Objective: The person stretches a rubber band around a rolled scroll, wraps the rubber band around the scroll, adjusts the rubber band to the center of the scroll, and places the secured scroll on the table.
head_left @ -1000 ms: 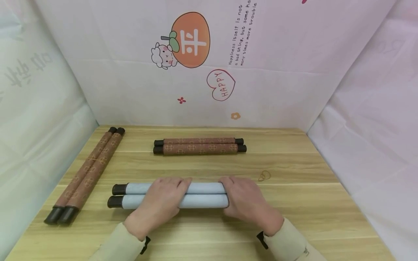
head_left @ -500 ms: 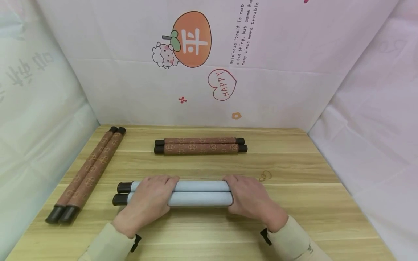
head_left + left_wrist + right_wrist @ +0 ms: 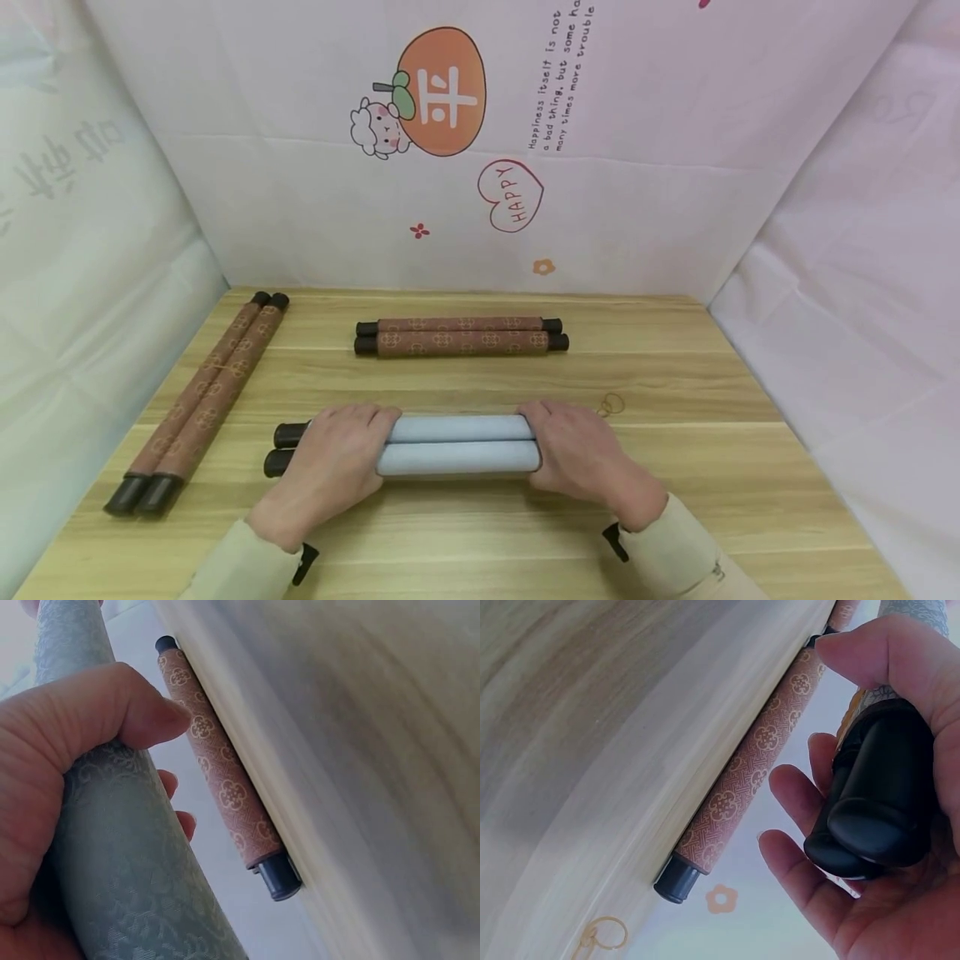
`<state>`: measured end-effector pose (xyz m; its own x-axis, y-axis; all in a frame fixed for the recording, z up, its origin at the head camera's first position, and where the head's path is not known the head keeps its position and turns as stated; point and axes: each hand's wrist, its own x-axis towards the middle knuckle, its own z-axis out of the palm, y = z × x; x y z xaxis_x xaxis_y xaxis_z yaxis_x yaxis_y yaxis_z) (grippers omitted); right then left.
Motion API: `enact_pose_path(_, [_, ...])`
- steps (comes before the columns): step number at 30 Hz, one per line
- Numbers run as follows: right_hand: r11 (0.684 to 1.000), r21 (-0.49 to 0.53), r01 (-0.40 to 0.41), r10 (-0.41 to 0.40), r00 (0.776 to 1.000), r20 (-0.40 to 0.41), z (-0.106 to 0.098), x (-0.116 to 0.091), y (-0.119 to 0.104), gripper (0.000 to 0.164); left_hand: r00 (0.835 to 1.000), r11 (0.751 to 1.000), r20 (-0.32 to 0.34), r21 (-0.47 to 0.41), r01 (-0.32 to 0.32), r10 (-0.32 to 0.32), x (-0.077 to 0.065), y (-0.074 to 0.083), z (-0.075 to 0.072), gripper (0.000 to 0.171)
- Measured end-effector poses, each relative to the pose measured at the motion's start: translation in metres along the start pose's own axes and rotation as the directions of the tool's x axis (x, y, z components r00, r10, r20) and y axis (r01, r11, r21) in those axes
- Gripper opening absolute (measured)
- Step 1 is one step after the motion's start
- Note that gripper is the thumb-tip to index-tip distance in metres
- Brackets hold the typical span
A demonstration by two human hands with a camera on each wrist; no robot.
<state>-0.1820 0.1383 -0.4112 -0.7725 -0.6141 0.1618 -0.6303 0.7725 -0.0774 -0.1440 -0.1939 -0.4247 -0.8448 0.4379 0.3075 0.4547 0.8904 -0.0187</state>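
A rolled scroll (image 3: 459,458) in pale blue patterned cloth, made of two rollers side by side, lies crosswise between my hands. My left hand (image 3: 333,458) grips it near its left end, where black knobs (image 3: 279,462) stick out past the fingers. My right hand (image 3: 577,454) holds the other end and hides its knobs in the head view. In the right wrist view those black knobs (image 3: 881,799) lie within the curled fingers and thumb. The left wrist view has the thumb across the blue cloth (image 3: 135,862). Shadow beneath suggests it is slightly above the table.
Behind it, a brown patterned scroll (image 3: 461,343) with black knobs lies parallel to the wall. A longer brown scroll (image 3: 206,400) lies slanted along the table's left side. Thin rubber bands (image 3: 613,404) lie behind my right hand. White printed cloth (image 3: 337,217) walls the wooden table (image 3: 712,467).
My left hand has slid left along the blue scroll toward its knobs. The scroll and my right hand have shifted a little to the right. Both brown scrolls stay put.
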Motion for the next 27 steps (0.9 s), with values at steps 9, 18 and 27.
enact_pose_path(9, [1.0,0.008,0.003,-0.003,1.0,-0.01,0.0022,-0.0005,0.0011,0.065,0.997,0.999,-0.07,-0.026,-0.033,0.031,-0.0035,-0.0018,0.0044,0.065])
enact_pose_path(18, [1.0,0.014,-0.012,0.012,1.0,0.008,0.0027,-0.0015,0.0015,0.071,0.994,0.998,-0.1,-0.032,-0.05,0.046,-0.0056,-0.0015,0.0064,0.065])
enact_pose_path(27, [1.0,-0.006,0.0,0.0,1.0,0.012,0.0015,-0.0048,0.0,0.089,0.993,0.998,-0.11,-0.02,-0.052,0.049,-0.0068,-0.0019,0.0058,0.065])
